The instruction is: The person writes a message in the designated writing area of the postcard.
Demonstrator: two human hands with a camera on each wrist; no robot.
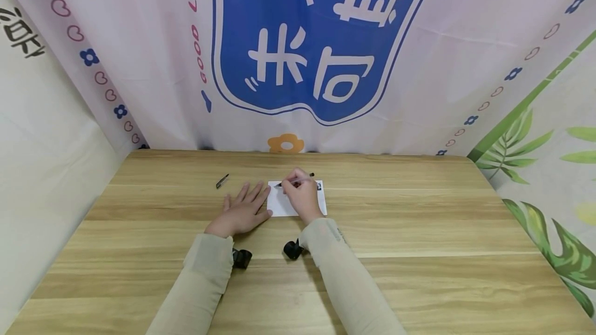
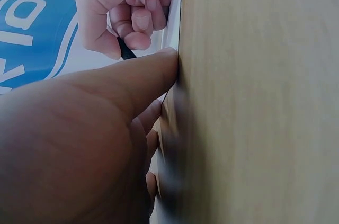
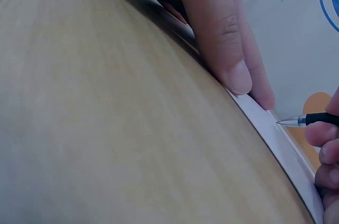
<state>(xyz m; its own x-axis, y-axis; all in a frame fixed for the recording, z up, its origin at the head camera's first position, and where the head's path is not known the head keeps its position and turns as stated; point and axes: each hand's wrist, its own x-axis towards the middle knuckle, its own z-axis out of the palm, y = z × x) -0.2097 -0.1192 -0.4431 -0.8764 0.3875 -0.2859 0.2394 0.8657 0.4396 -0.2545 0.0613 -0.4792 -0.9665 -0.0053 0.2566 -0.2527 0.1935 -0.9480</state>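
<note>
Right hand (image 1: 303, 198): pinches a pen (image 3: 312, 119), tip at the white card (image 1: 279, 204).
Left hand (image 1: 242, 215): spread wide, touching the card's left edge.
Pen cap (image 1: 222, 181): lies on the counter (image 1: 419, 216).

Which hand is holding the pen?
The right hand: it pinches the pen over the paper, while the left hand lies spread at the paper's edge.

- Head: looks down, forward over the wooden table (image 1: 419, 221).
- Left wrist: low, close, faces right hand (image 2: 116, 1).
- Right wrist: likewise, faces left hand (image 3: 214, 28); both catch the pen (image 3: 304, 120).
</note>
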